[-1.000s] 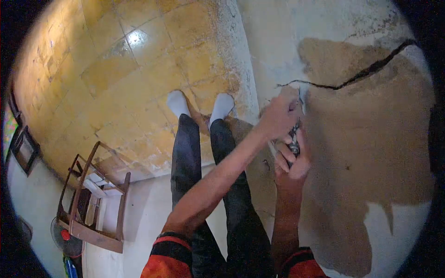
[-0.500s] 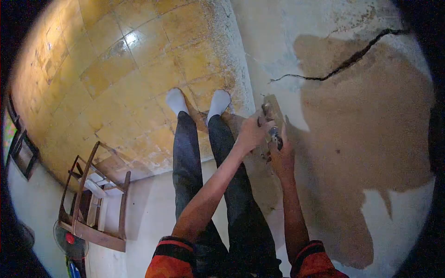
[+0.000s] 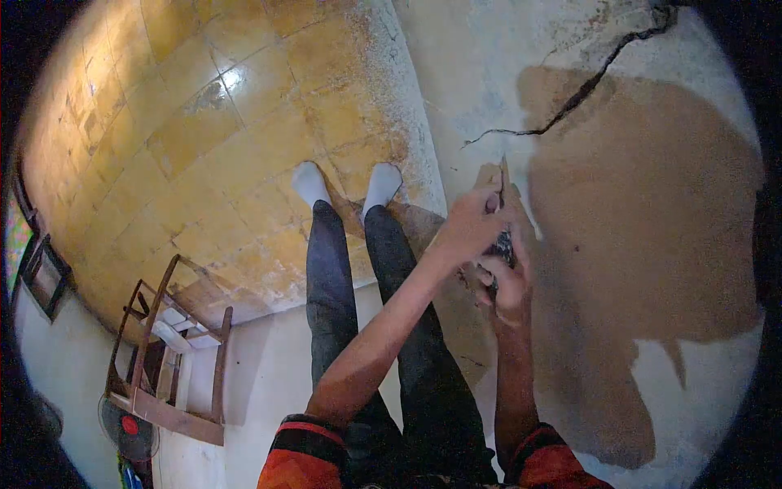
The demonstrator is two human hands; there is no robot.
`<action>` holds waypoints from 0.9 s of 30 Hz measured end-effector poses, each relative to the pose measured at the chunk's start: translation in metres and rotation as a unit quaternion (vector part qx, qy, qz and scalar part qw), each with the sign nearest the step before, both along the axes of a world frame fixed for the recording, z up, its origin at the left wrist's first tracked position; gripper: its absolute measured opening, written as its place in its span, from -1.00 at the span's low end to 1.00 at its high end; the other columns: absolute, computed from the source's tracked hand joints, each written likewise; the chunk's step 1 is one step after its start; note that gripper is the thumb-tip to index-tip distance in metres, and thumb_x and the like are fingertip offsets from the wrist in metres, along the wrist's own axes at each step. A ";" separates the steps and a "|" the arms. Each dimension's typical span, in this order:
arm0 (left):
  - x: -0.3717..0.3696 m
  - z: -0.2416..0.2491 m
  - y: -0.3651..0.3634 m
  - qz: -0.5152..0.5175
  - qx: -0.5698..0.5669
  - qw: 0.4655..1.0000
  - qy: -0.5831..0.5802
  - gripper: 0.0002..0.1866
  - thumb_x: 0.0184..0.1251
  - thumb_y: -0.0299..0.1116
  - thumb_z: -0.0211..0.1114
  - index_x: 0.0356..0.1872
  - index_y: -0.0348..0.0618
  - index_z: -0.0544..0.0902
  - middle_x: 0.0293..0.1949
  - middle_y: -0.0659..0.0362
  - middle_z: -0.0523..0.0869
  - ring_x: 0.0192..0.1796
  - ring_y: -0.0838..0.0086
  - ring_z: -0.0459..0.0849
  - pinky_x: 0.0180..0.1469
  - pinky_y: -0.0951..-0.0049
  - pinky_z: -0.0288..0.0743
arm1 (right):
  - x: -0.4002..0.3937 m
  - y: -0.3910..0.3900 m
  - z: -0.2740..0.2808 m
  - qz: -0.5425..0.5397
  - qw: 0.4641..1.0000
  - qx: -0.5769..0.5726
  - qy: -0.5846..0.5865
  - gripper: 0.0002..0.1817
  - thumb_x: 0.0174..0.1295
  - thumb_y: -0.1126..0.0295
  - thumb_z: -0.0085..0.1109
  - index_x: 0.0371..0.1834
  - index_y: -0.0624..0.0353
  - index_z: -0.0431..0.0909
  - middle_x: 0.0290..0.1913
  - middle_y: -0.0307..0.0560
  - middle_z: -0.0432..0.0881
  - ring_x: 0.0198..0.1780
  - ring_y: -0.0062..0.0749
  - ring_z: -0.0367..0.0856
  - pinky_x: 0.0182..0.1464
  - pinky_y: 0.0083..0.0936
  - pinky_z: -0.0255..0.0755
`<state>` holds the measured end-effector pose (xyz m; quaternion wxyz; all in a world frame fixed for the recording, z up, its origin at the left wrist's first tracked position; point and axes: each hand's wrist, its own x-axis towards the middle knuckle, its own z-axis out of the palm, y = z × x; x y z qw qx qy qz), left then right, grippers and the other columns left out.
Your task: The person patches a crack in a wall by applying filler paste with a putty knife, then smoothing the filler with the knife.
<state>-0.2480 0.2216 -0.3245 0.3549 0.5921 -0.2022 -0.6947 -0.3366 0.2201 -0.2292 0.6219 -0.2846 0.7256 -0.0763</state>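
My left hand [image 3: 471, 228] is closed around the upper part of a dark, mottled hand-sized object [image 3: 503, 244]. Just below it, my right hand [image 3: 511, 289] has its fingers wrapped about the lower end of the same object. A thin, pointed tip [image 3: 503, 169] sticks out beyond my left fingers. Both hands are close together beside the pale wall [image 3: 481, 98], and my fingers hide most of the object, so I cannot tell its kind.
A jagged dark crack [image 3: 578, 94] runs across the wall, above a large brown shadow [image 3: 635, 212]. Yellow floor tiles [image 3: 195, 130] lie around my socked feet [image 3: 381, 183]. At the left are a wooden chair [image 3: 175, 416] and a fan [image 3: 129, 425].
Both hands have shifted slightly right with the object. My left hand now covers more of it, and the thin tip shows more plainly. The view has turned a little.
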 end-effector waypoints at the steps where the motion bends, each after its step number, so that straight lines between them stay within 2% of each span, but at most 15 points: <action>1: 0.002 -0.004 -0.002 0.016 0.009 1.000 0.026 -0.60 0.27 -0.15 0.27 -0.18 -0.37 0.55 -0.54 0.06 0.61 -0.50 0.49 0.44 -0.40 0.32 0.39 | 0.002 -0.002 -0.003 -0.049 0.998 0.009 -0.027 -0.24 0.11 0.46 0.14 0.44 0.20 0.11 -0.30 -0.16 0.53 -0.49 -0.59 0.45 -0.43 -0.63 0.44; 2: 0.007 -0.004 -0.004 0.032 0.021 0.998 0.052 -0.60 0.27 -0.14 0.29 -0.25 -0.38 0.56 -0.55 0.09 0.60 -0.50 0.52 0.43 -0.41 0.33 0.38 | 0.002 -0.004 -0.006 -0.098 0.994 0.021 -0.054 -0.24 0.10 0.46 0.14 0.44 0.18 0.12 -0.32 -0.18 0.51 -0.53 -0.65 0.40 -0.49 -0.67 0.41; 5: 0.021 -0.002 -0.005 0.069 0.031 0.996 0.043 -0.61 0.24 -0.12 0.33 -0.31 -0.35 0.59 -0.59 0.18 0.55 -0.52 0.58 0.39 -0.46 0.37 0.31 | -0.012 0.010 -0.029 -0.171 0.960 0.019 -0.220 -0.47 0.13 0.48 0.07 0.25 0.16 0.32 -0.30 -0.22 0.48 -0.48 -0.59 0.45 -0.62 -0.61 0.32; 8: 0.005 -0.047 0.008 0.077 -0.039 0.996 0.012 -0.63 0.24 -0.12 0.35 -0.36 -0.32 0.60 -0.63 0.22 0.47 -0.54 0.58 0.35 -0.50 0.37 0.26 | -0.031 0.040 -0.079 -0.039 0.987 -0.044 -0.148 -0.56 0.18 0.46 0.04 0.17 0.15 0.35 -0.29 -0.17 0.49 -0.45 -0.50 0.48 -0.49 -0.51 0.41; 9: 0.007 -0.053 0.005 0.061 -0.058 0.996 -0.012 -0.64 0.25 -0.12 0.35 -0.36 -0.31 0.61 -0.64 0.22 0.46 -0.55 0.57 0.34 -0.50 0.37 0.25 | -0.030 0.041 -0.087 -0.020 0.983 -0.065 -0.172 -0.69 0.22 0.44 0.03 0.05 0.19 0.40 -0.31 -0.17 0.51 -0.43 -0.44 0.50 -0.38 -0.45 0.43; 11: 0.015 -0.063 0.002 -0.028 -0.074 0.992 -0.101 -0.66 0.25 -0.14 0.35 -0.33 -0.30 0.62 -0.64 0.21 0.46 -0.55 0.56 0.34 -0.50 0.37 0.27 | -0.048 0.053 -0.130 -0.059 0.979 -0.075 -0.181 -0.74 0.23 0.39 0.06 -0.03 0.20 0.43 -0.34 -0.19 0.50 -0.40 -0.46 0.50 -0.36 -0.47 0.42; 12: 0.016 -0.066 -0.004 -0.021 -0.074 0.993 -0.086 -0.64 0.24 -0.12 0.35 -0.33 -0.31 0.62 -0.64 0.15 0.48 -0.56 0.50 0.37 -0.47 0.34 0.31 | -0.055 0.057 -0.150 -0.078 0.976 -0.079 -0.186 -0.76 0.24 0.37 0.08 -0.07 0.21 0.44 -0.36 -0.20 0.50 -0.39 -0.47 0.50 -0.35 -0.48 0.41; 14: 0.014 -0.069 -0.014 -0.011 -0.073 0.996 -0.057 -0.60 0.20 -0.08 0.35 -0.33 -0.32 0.61 -0.65 0.02 0.52 -0.58 0.37 0.42 -0.40 0.28 0.40 | -0.049 0.057 -0.177 -0.059 0.986 -0.100 -0.116 -0.79 0.25 0.33 0.11 -0.14 0.20 0.46 -0.37 -0.21 0.51 -0.36 -0.52 0.50 -0.34 -0.51 0.39; 15: 0.015 -0.072 -0.018 -0.032 -0.072 0.995 -0.066 -0.61 0.21 -0.09 0.35 -0.33 -0.31 0.62 -0.64 0.02 0.52 -0.57 0.38 0.43 -0.39 0.28 0.40 | -0.045 0.057 -0.190 -0.051 0.989 -0.111 -0.080 -0.79 0.26 0.31 0.12 -0.17 0.20 0.47 -0.37 -0.22 0.51 -0.34 -0.55 0.50 -0.34 -0.53 0.38; 17: 0.014 -0.076 -0.027 -0.073 -0.077 0.991 -0.084 -0.62 0.21 -0.10 0.35 -0.32 -0.29 0.63 -0.63 0.03 0.53 -0.56 0.38 0.44 -0.39 0.30 0.40 | -0.035 0.057 -0.216 -0.072 0.982 -0.175 -0.008 -0.78 0.27 0.29 0.14 -0.15 0.20 0.49 -0.36 -0.22 0.54 -0.35 -0.57 0.50 -0.32 -0.55 0.37; 18: 0.008 -0.084 -0.026 -0.050 -0.098 0.990 -0.085 -0.63 0.22 -0.10 0.35 -0.32 -0.28 0.63 -0.62 0.03 0.54 -0.55 0.39 0.45 -0.38 0.30 0.40 | -0.029 0.055 -0.226 -0.084 0.974 -0.207 0.026 -0.77 0.28 0.28 0.15 -0.15 0.20 0.50 -0.35 -0.23 0.55 -0.35 -0.58 0.49 -0.31 -0.56 0.37; 20: 0.001 -0.096 -0.024 -0.004 -0.141 0.986 -0.087 -0.64 0.23 -0.11 0.34 -0.30 -0.27 0.63 -0.61 0.03 0.55 -0.53 0.40 0.47 -0.37 0.30 0.41 | -0.018 0.056 -0.243 -0.052 0.956 -0.273 0.090 -0.64 0.27 0.29 0.17 0.03 0.27 0.44 -0.08 -0.13 0.55 -0.07 -0.48 0.51 -0.07 -0.49 0.39; 22: -0.004 -0.105 -0.022 0.046 -0.152 0.985 -0.071 -0.66 0.24 -0.12 0.33 -0.29 -0.26 0.64 -0.60 0.04 0.56 -0.52 0.39 0.47 -0.37 0.30 0.41 | -0.017 0.057 -0.255 -0.043 0.947 -0.301 0.104 -0.61 0.30 0.27 0.15 0.08 0.28 0.45 -0.04 -0.12 0.57 -0.02 -0.45 0.53 -0.01 -0.48 0.41; 24: -0.007 -0.112 -0.020 0.065 -0.150 0.985 -0.061 -0.67 0.24 -0.12 0.33 -0.28 -0.24 0.65 -0.60 0.05 0.56 -0.53 0.39 0.47 -0.37 0.31 0.41 | -0.023 0.051 -0.269 -0.055 0.950 -0.298 0.068 -0.67 0.35 0.20 0.10 0.01 0.22 0.52 -0.25 -0.20 0.60 -0.20 -0.48 0.55 -0.15 -0.53 0.42; 27: -0.008 -0.118 -0.024 0.051 -0.147 0.986 -0.067 -0.69 0.24 -0.12 0.33 -0.27 -0.20 0.67 -0.62 0.07 0.55 -0.55 0.39 0.45 -0.39 0.31 0.40 | -0.015 0.043 -0.290 -0.157 0.945 -0.285 -0.031 -0.65 0.37 0.21 0.08 0.07 0.21 0.47 -0.15 -0.21 0.57 -0.15 -0.50 0.55 -0.12 -0.53 0.44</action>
